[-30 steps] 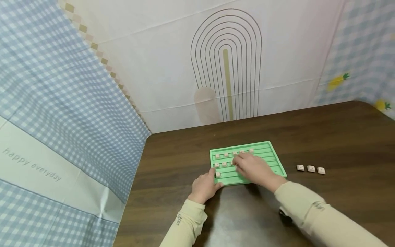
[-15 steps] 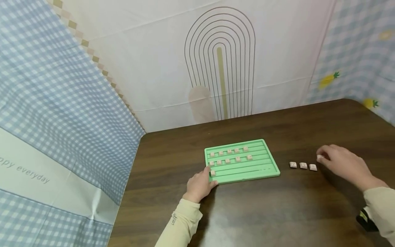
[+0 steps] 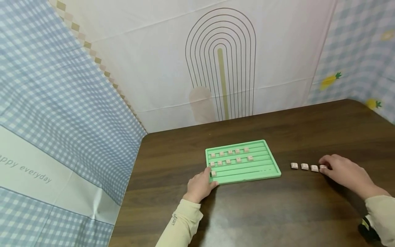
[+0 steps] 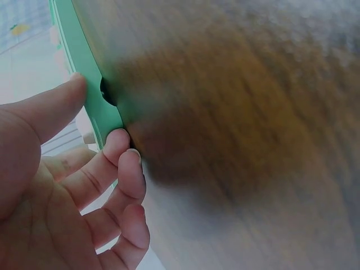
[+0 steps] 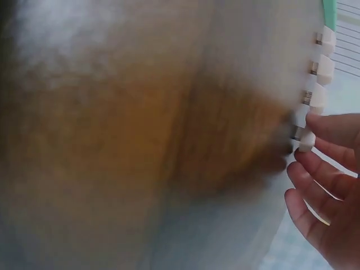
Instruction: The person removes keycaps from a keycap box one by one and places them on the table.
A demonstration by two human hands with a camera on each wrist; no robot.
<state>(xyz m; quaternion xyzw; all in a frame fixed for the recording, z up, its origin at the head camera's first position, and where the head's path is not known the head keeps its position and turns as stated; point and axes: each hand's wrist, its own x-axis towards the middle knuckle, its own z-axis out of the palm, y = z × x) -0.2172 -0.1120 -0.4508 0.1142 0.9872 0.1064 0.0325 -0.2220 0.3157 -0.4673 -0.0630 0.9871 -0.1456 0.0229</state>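
My left hand (image 3: 199,185) grips the near left corner of a light green ridged tray (image 3: 243,179). In the left wrist view, the thumb and curled fingers (image 4: 130,169) lie against the tray's edge. Several small whitish keycaps sit in rows on the tray, among them a lone keycap (image 3: 213,174) close to my left fingers. Over to the right, my right hand (image 3: 347,173) pinches a white keycap (image 5: 306,140) between thumb and fingers, down at table level. That keycap stands at the right end of a line with three others, the nearest being a keycap (image 3: 314,168).
The dark brown wooden table (image 3: 247,212) carries the tray and the line of keycaps, which lies just right of the tray. A white printed cloth (image 3: 154,68) hangs behind the table, and a blue checked cloth (image 3: 86,103) hangs on the left.
My right hand has gone from the tray over to the right of the loose keycaps, then lowered a keycap to the end of their line. My left hand keeps its grip on the tray.
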